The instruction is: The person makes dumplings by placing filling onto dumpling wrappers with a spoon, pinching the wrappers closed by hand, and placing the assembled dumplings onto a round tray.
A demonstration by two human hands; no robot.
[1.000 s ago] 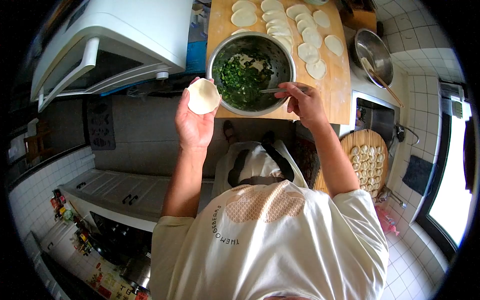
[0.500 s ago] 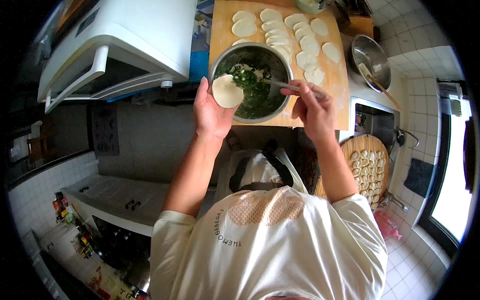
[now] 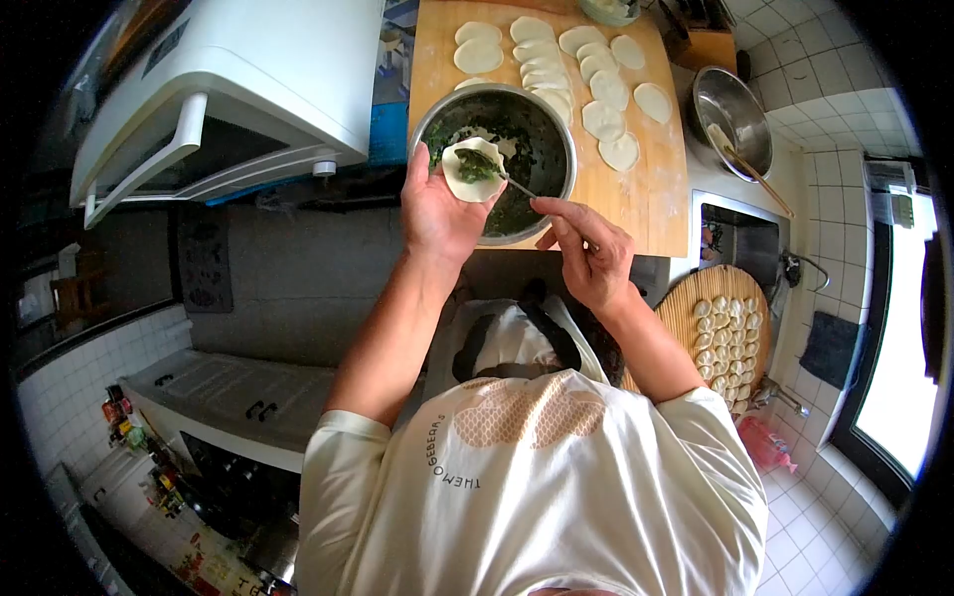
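A round dough wrapper (image 3: 459, 188) rests on the fingers of my left hand (image 3: 438, 217), over the left part of the steel bowl (image 3: 564, 169). Green filling (image 3: 475, 166) lies on the wrapper. My right hand (image 3: 592, 248), at the bowl's lower right rim, is closed on the handle of a metal utensil (image 3: 521, 187); its tip reaches the filling, which partly hides it. More chopped green filling (image 3: 517, 138) is inside the bowl. Several flat wrappers (image 3: 606, 91) lie in overlapping rows on the wooden board (image 3: 651, 204) behind the bowl.
Right of the board stand a steel basin (image 3: 755, 119) with a wooden-handled tool and a sink (image 3: 740, 248). Below them, a round woven tray (image 3: 682, 310) holds several folded dumplings (image 3: 733, 338). A white appliance (image 3: 288, 70) stands at the left; a green bowl (image 3: 610, 12) is at the back.
My left hand has moved right and up, bringing the wrapper over the bowl. My right hand has lowered toward the bowl's near rim, and green filling now lies on the wrapper.
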